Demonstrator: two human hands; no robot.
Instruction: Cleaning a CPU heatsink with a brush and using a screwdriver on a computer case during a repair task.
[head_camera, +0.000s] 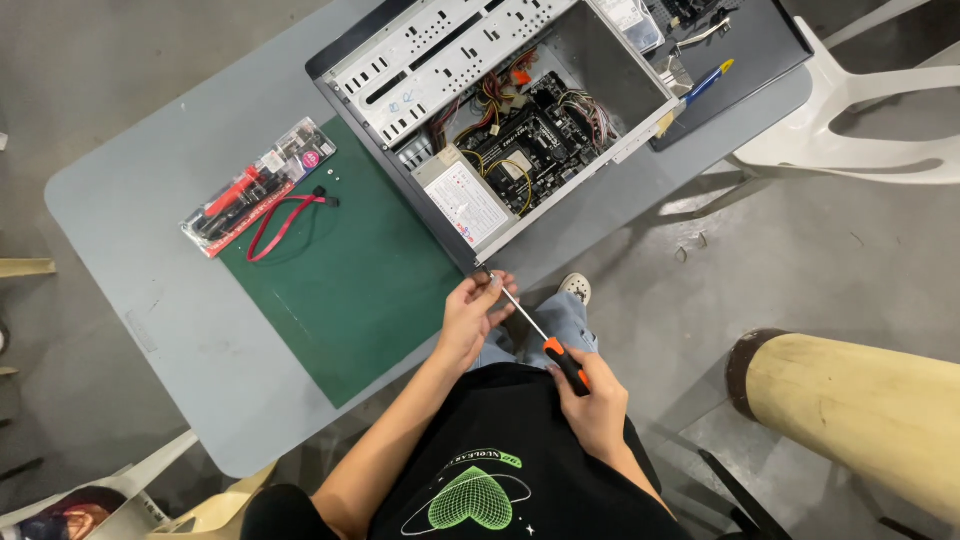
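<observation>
Right hand: the right hand (597, 398) is clenched around the orange-and-black plastic handle of a slim steel-shafted screwdriver (545, 345), low and close to the body.
Left hand: the left hand (472, 315) pinches the shaft near its tip, fingers closed on the metal, steadying it.
Screwdriver tip: it meets the near bottom corner of the open grey metal computer case (470, 110) (whether it is seated in a screw head is too small to tell).
Computer case: it lies on its side on the grey rounded surface (130, 210), side panel off, showing a black circuit board, bundled coloured wires and a boxed power supply with a white label.
Green mat: a dark green rectangular cutting mat (350, 280) lies under and beside the case's near edge.
On the mat: a looped red flat data cable (285, 222), with a clear packet of red and black tools (255, 188) touching the mat's far left corner.
Far side: a blue-and-yellow pen-like tool (708, 80) rests just beside the case.
Step in hand: judged as working a fastener at the case's corner edge.
Next move calls for: keeping the shaft in line with the fastener, a firm push from the right hand, and the left hand's fingers guiding without slipping.
</observation>
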